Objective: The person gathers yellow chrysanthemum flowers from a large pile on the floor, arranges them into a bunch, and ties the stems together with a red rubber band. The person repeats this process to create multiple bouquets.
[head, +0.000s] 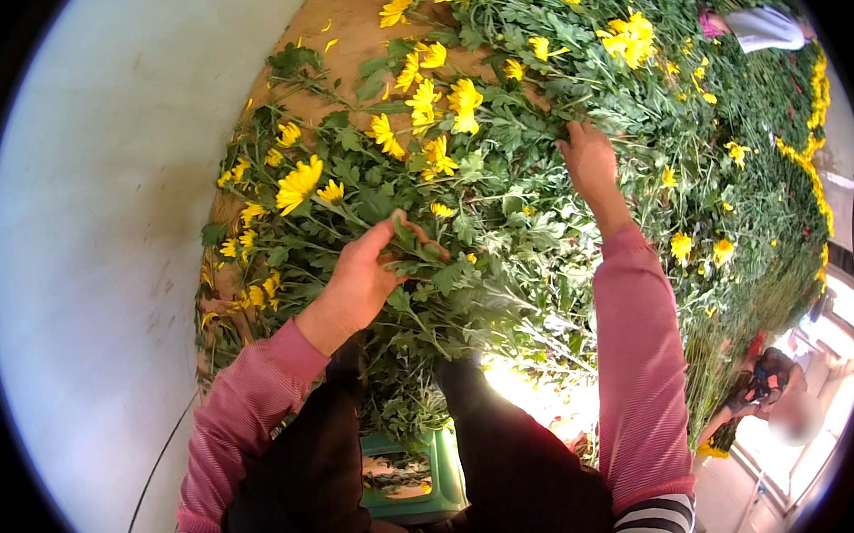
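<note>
My left hand (pixel 359 273) is closed around a leafy stem of a yellow chrysanthemum (pixel 300 186). Its bloom points up and to the left, and leaves partly cover my fingers. Further out and to the right, my right hand (pixel 590 159) reaches into the pile of cut chrysanthemum stems (pixel 525 226), its fingertips against the foliage. Whether those fingers grip a stem is hard to see. Several loose yellow blooms (pixel 423 106) lie beyond my left hand, their stems toward me.
A green plastic stool (pixel 447 473) shows between my legs. A pale wall (pixel 103 209) rises on the left beside brown floor (pixel 316 18). At right, one person (pixel 768 380) sits near a bright doorway, and another person's sleeve (pixel 767 30) appears above. Yellow blooms line the far edge (pixel 820 178).
</note>
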Motion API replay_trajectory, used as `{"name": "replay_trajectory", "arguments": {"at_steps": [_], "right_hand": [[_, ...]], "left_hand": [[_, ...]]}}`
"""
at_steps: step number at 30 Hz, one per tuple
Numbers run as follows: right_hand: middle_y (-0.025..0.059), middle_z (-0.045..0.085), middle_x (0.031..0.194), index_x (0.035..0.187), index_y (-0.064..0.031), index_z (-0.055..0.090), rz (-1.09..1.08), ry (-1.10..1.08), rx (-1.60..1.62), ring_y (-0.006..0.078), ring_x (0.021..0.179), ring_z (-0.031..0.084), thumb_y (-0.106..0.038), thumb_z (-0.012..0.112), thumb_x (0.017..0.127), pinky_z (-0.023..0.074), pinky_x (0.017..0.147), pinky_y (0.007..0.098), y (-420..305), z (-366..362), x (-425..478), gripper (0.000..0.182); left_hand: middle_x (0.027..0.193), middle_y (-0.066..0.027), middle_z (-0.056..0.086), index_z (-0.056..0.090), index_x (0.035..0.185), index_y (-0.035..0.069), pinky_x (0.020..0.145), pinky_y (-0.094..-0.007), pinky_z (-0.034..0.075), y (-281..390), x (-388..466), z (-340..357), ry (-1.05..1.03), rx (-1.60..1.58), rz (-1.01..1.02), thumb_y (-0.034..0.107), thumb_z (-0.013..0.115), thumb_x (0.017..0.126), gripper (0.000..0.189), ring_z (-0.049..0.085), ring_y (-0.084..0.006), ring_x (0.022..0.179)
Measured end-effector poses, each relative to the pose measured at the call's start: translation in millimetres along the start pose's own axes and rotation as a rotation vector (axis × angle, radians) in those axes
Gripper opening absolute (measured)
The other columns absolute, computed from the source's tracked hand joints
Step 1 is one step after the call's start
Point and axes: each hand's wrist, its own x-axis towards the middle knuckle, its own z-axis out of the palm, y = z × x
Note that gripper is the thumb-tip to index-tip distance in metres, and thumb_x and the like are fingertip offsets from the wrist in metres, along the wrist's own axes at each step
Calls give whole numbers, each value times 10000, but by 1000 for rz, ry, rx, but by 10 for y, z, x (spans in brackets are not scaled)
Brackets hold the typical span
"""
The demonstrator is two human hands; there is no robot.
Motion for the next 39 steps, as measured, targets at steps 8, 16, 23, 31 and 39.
{"name": "replay_trajectory", "arguments": {"at_steps": [8, 16, 23, 31, 39], "right_hand": [[116, 615, 966, 1091, -74, 564, -96, 228, 163, 323, 897, 593, -121, 622, 847, 491, 748, 427, -154, -221, -239, 256], [109, 548, 821, 1074, -41, 602, -273, 126, 603, 237, 682, 571, -29, 590, 871, 504, 598, 347, -1175, -740, -1044, 203], [129, 572, 872, 1110, -64, 604, -285, -36, 693, 295, 714, 580, -147, 630, 869, 501, 660, 390, -1484, -833, -1393, 256], [166, 666, 832, 1255, -41, 539, -201, -860, 584, 298, 744, 636, -522, 621, 857, 494, 692, 397, -1097, -1232, -1815, 630], [128, 702, 912, 1122, -52, 649, 132, -464, 823, 268, 779, 686, -354, 487, 984, 560, 683, 359, -606, -739, -940, 370]], "left_hand": [[1136, -109, 621, 523, 1222, 92, 925, -431, 460, -130, -14, 29, 10, -50, -42, 328, 459, 986, 339, 579, -243, 1103], [1241, -79, 579, 448, 1355, 107, 950, -439, 462, -235, 27, 142, 83, -168, 53, 297, 469, 996, 406, 565, -201, 1103], [1194, -59, 611, 549, 1216, 44, 976, -444, 449, -361, -2, 112, 185, -173, 97, 288, 521, 975, 345, 576, -195, 1098], [958, -123, 679, 610, 1056, 22, 884, -440, 486, 75, -122, -197, 257, -210, 284, 293, 587, 922, 303, 647, -256, 911], [1010, -146, 656, 536, 1128, 36, 914, -466, 462, 176, -296, -309, 266, -228, 277, 260, 560, 946, 290, 623, -290, 977]]}}
